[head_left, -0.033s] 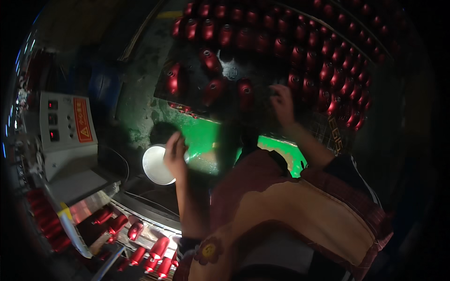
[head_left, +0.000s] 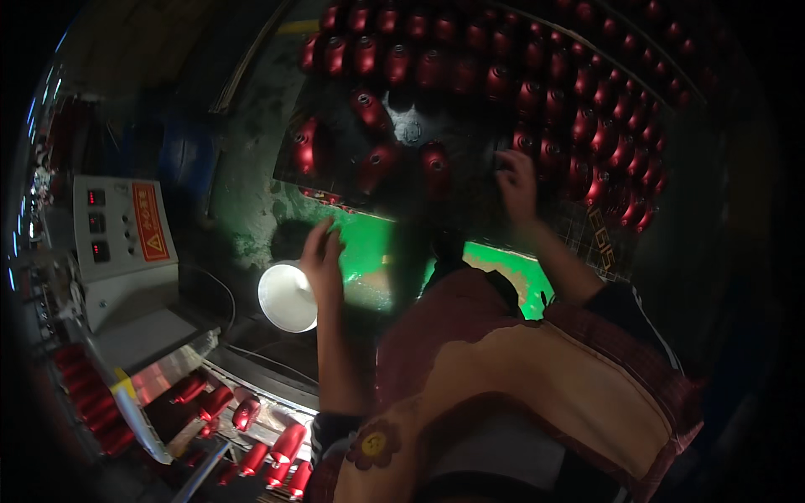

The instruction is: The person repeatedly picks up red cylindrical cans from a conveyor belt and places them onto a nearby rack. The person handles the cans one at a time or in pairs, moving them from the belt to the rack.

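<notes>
My left hand lies over the right rim of a white cone and seems to grip it, with the fingers close together and pointing up. My right hand reaches forward onto a dark tray filled with several glossy red yarn spools. Its fingers curl down among the spools next to one red spool. Dim light hides whether they grip anything. A few spools lie tipped over in the tray's barer left part.
A grey control box with small displays and a red warning label stands at left. Below it, more red spools lie along a metal machine rail. A bright green surface shows under the tray. My patterned garment fills the lower right.
</notes>
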Action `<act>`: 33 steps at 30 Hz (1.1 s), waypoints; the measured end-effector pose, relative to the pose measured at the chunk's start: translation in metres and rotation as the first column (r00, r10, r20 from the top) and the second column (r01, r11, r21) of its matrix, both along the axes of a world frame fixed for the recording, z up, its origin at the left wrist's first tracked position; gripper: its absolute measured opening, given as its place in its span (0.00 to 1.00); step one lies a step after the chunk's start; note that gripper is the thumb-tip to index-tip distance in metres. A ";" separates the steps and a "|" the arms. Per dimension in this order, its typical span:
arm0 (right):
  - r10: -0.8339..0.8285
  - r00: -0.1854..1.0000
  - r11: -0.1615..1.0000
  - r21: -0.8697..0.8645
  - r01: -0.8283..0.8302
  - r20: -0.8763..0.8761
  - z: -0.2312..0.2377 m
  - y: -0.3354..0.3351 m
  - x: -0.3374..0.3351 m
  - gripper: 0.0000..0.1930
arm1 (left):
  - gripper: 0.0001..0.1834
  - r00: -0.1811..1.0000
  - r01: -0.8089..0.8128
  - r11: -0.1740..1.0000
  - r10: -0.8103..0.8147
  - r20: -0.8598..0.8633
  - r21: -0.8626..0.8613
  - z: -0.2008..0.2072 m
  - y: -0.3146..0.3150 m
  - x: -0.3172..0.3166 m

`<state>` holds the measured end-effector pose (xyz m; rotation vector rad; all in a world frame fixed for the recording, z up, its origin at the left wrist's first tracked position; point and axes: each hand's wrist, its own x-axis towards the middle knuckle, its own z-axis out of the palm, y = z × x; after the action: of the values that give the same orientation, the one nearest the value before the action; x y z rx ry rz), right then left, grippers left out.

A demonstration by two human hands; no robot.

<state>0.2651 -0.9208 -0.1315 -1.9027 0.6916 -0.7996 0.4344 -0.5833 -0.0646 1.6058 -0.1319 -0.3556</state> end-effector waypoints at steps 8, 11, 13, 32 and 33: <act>-0.117 0.984 0.959 0.242 0.146 -0.132 -0.005 -0.024 -0.077 0.23 | 0.32 0.877 0.011 0.743 -0.329 0.350 0.669 -0.062 -0.214 0.136; -0.211 0.923 0.969 0.058 0.242 -0.320 0.000 -0.012 -0.061 0.26 | 0.37 0.900 0.000 0.621 -0.342 0.271 0.784 -0.091 -0.246 0.158; -0.233 0.907 0.971 -0.028 0.239 -0.352 0.001 -0.012 -0.043 0.30 | 0.38 0.878 -0.056 0.596 -0.353 0.324 0.801 -0.104 -0.255 0.166; -0.475 0.825 0.870 -0.306 0.387 -0.308 -0.041 -0.038 0.023 0.37 | 0.32 0.695 0.253 0.832 -0.511 0.505 0.494 -0.060 -0.166 0.202; -0.433 0.852 0.888 -0.300 0.347 -0.295 -0.033 -0.038 0.017 0.38 | 0.31 0.712 0.257 0.868 -0.467 0.524 0.424 -0.046 -0.155 0.202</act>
<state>0.2825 -0.9588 -0.1640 -2.1842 1.2949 -0.8233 0.6362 -0.7384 -0.1107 1.9781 -0.9616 -0.1420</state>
